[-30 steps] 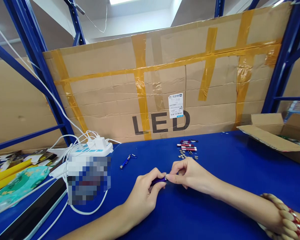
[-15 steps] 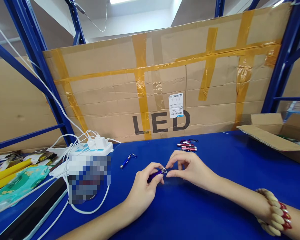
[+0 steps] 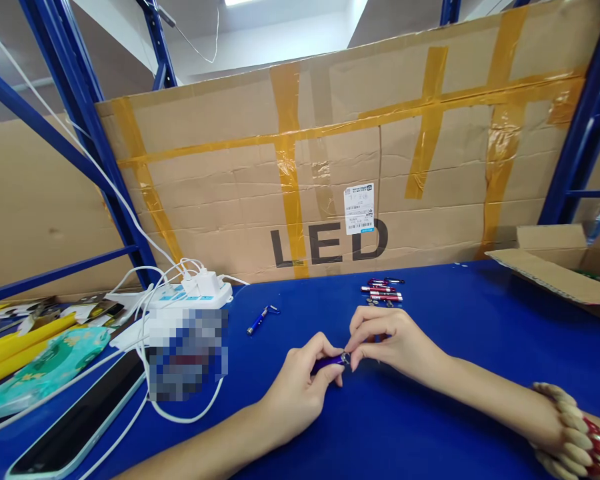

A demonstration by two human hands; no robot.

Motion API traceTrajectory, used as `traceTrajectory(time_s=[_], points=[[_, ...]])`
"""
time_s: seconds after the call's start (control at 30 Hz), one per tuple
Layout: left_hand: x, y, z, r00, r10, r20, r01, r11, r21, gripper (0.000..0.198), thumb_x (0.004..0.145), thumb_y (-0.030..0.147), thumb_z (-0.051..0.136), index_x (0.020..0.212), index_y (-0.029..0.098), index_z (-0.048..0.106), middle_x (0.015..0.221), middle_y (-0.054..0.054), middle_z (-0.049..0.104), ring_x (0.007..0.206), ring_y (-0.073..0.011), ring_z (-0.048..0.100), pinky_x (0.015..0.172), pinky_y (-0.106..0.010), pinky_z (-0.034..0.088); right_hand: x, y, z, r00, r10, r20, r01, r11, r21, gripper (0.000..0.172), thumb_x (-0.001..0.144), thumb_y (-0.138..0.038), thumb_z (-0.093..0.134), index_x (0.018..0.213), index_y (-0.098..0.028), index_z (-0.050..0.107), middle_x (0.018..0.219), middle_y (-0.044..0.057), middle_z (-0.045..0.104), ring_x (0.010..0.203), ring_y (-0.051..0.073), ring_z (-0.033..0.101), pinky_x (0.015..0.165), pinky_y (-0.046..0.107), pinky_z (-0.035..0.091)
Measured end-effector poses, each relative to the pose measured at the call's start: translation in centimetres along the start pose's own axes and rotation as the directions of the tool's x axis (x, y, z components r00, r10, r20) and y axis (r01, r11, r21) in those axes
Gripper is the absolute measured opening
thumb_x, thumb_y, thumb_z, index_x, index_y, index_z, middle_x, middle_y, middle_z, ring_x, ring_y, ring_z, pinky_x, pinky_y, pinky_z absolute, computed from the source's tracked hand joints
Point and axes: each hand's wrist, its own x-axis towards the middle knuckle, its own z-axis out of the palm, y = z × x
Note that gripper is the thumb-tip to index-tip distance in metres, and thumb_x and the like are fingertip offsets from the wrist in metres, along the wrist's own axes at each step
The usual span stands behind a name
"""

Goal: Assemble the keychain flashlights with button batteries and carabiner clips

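Observation:
My left hand (image 3: 300, 383) is closed around a small blue keychain flashlight (image 3: 327, 363), its metal ring end pointing right. At that end, the thumb and fingertips of my right hand (image 3: 393, 340) pinch the ring; the fingers hide part of it. A second blue keychain flashlight (image 3: 258, 323) with a small clip lies on the blue tabletop (image 3: 405, 427), left of and beyond my hands. Behind my right hand lie several red keychain flashlights (image 3: 384, 291) with clips and a few tiny pieces.
A white power strip (image 3: 195, 295) with plugs and looping cables stands at the left. Near it are a phone (image 3: 80, 417), a teal packet (image 3: 45, 367) and yellow items (image 3: 30, 343). An open cardboard box (image 3: 550, 277) sits at the right. Taped cardboard (image 3: 220, 207) walls the back.
Both hands have come slightly nearer and to the right in view with the flashlight. My right fingertips have closed from beside the ring onto it. The whole view has shifted a little.

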Motion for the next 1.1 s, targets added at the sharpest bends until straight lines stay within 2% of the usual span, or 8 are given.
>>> traceTrajectory(time_s=[0.23,0.37,0.47,0.57,0.77,0.97,1.1], points=[[0.0,0.0,-0.1,0.998,0.025,0.051,-0.024,0.999,-0.03,0.011,0.085,0.021,0.043,0.074,0.021,0.041,0.066,-0.002,0.061,0.067,-0.0173,0.055,0.069,-0.028,0.04,-0.1,-0.1,-0.1,0.999,-0.034,0.028,0.036,0.999,-0.041,0.03,0.077,-0.046,0.064,0.066,-0.02,0.074,0.067,0.002,0.059,0.054,0.009,0.054,0.049,0.021,0.042],[0.0,0.0,-0.2,0.997,0.043,0.057,-0.042,0.999,-0.026,0.011,0.086,0.021,0.042,0.075,0.021,0.04,0.066,-0.002,0.061,0.066,-0.017,0.055,0.068,-0.028,0.04,0.0,-0.6,0.1,0.998,0.061,0.007,-0.061,0.998,0.012,0.033,0.074,-0.049,0.065,0.062,-0.019,0.073,0.065,0.002,0.058,0.055,0.01,0.054,0.049,0.021,0.042],[0.0,-0.1,-0.2,0.997,0.053,0.047,-0.053,0.999,-0.003,0.012,0.086,0.019,0.042,0.075,0.021,0.039,0.067,-0.001,0.061,0.065,-0.0167,0.054,0.066,-0.027,0.039,0.1,-0.9,0.3,0.985,0.17,0.009,-0.17,0.985,0.04,0.028,0.071,-0.046,0.069,0.06,-0.02,0.073,0.065,0.002,0.059,0.056,0.011,0.053,0.051,0.022,0.041],[-0.1,-0.1,-0.2,0.998,0.049,0.033,-0.051,0.997,0.065,0.013,0.086,0.018,0.042,0.075,0.022,0.039,0.068,-0.001,0.061,0.065,-0.0163,0.054,0.063,-0.025,0.038,0.2,-1.0,0.5,0.955,0.293,0.034,-0.295,0.954,0.058,0.024,0.065,-0.043,0.074,0.059,-0.02,0.072,0.062,0.001,0.058,0.053,0.01,0.049,0.048,0.023,0.039],[-0.4,0.0,-0.2,0.998,0.065,0.018,-0.067,0.983,0.173,0.015,0.086,0.014,0.043,0.074,0.022,0.04,0.072,0.0,0.061,0.065,-0.0147,0.054,0.062,-0.022,0.037,0.2,-1.2,0.6,0.876,0.462,0.141,-0.482,0.852,0.203,0.029,0.057,-0.045,0.077,0.056,-0.016,0.07,0.061,-0.001,0.054,0.044,0.006,0.042,0.042,0.023,0.033],[-0.3,-0.1,-0.1,0.997,0.071,-0.016,-0.067,0.982,0.176,0.013,0.085,0.013,0.044,0.075,0.022,0.041,0.071,0.0,0.063,0.064,-0.0147,0.057,0.061,-0.021,0.039,0.3,-1.8,0.7,0.83,0.541,0.137,-0.558,0.807,0.194,0.023,0.058,-0.038,0.076,0.056,-0.016,0.07,0.06,-0.001,0.055,0.044,0.006,0.041,0.041,0.022,0.032],[-0.2,-0.1,-0.1,0.997,0.071,-0.023,-0.066,0.983,0.173,0.012,0.085,0.015,0.043,0.076,0.022,0.041,0.072,-0.002,0.064,0.061,-0.0149,0.056,0.057,-0.022,0.04,0.4,-1.6,0.8,0.798,0.576,0.179,-0.603,0.764,0.229,0.026,0.059,-0.04,0.075,0.059,-0.014,0.071,0.061,-0.001,0.057,0.043,0.005,0.041,0.04,0.021,0.032]])
